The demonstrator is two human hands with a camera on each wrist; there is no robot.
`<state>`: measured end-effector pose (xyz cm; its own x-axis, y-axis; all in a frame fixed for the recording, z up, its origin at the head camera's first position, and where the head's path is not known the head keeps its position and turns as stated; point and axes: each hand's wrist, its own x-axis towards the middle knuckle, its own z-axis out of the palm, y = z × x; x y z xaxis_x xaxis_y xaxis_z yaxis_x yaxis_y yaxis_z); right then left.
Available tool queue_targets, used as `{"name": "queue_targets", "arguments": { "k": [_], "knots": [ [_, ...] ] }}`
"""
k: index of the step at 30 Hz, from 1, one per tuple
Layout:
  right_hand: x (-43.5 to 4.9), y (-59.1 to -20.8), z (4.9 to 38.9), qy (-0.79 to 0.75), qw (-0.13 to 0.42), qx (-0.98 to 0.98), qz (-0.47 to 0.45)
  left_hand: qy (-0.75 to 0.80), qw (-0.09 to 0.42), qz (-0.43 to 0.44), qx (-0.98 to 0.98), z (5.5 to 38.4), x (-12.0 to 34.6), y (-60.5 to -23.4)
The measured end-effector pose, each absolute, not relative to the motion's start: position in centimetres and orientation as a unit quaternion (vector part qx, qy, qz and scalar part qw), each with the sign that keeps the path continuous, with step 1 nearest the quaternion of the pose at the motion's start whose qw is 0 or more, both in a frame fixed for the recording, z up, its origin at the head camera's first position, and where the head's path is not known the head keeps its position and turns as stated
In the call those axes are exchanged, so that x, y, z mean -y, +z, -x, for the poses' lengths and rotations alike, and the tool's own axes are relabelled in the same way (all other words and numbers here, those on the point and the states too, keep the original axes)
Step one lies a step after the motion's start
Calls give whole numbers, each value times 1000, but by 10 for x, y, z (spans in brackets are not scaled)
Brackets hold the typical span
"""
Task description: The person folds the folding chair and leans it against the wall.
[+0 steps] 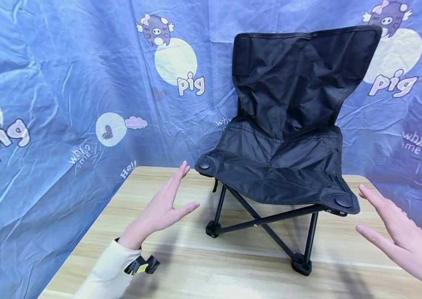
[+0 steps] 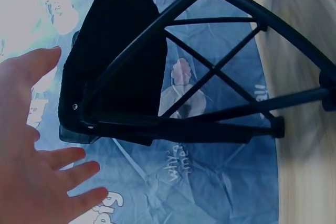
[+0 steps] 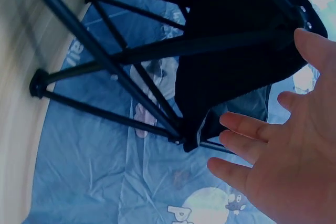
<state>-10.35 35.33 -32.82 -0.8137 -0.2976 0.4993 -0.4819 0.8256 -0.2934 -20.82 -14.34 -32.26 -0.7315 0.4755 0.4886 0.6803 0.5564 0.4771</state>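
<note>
A black folding camp chair (image 1: pixel 271 166) stands unfolded and upright on the wooden table, its fabric seat and back spread over crossed dark tube legs. To the left of its seat my left hand (image 1: pixel 160 209) is held in the air, fingers straight and thumb apart. My right hand (image 1: pixel 401 236) hovers by the right front seat corner in the same manner, holding nothing. From the left wrist view, the hand (image 2: pixel 44 182) appears beside the seat corner, with the chair frame (image 2: pixel 220 74) behind it. In the right wrist view the spread fingers (image 3: pixel 247 129) overlap the seat's underside; contact there I cannot tell.
The light wooden table (image 1: pixel 181 265) carries the chair near its back edge. Blue cloth (image 1: pixel 65 83) printed with pigs and words hangs behind and to the left. A black strap device (image 1: pixel 141 265) sits on my left wrist over a white sleeve (image 1: pixel 108 270).
</note>
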Motion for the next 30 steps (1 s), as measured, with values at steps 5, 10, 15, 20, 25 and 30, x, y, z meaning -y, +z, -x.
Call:
{"name": "queue_targets", "arguments": {
  "k": [5, 10, 15, 20, 25, 30],
  "knots": [
    [-349, -331, 105, 262, 196, 926, -189, -408, 153, 349, 829, 217, 138, -324],
    [-339, -331, 110, 330, 210, 894, -220, -459, 143, 357, 801, 226, 132, -323],
    [-330, -329, 111, 361, 212, 873, -250, -530, 108, 367, 757, 234, 127, -325],
    [-324, -331, 112, 407, 210, 845, -275, -595, 65, 370, 711, 245, 125, -328],
    [-323, -333, 116, 498, 201, 783, -313, -641, 52, 385, 662, 256, 119, -331],
    [-323, -334, 123, 590, 160, 705, -360, -699, 34, 381, 604, 266, 114, -336]
  ]
}}
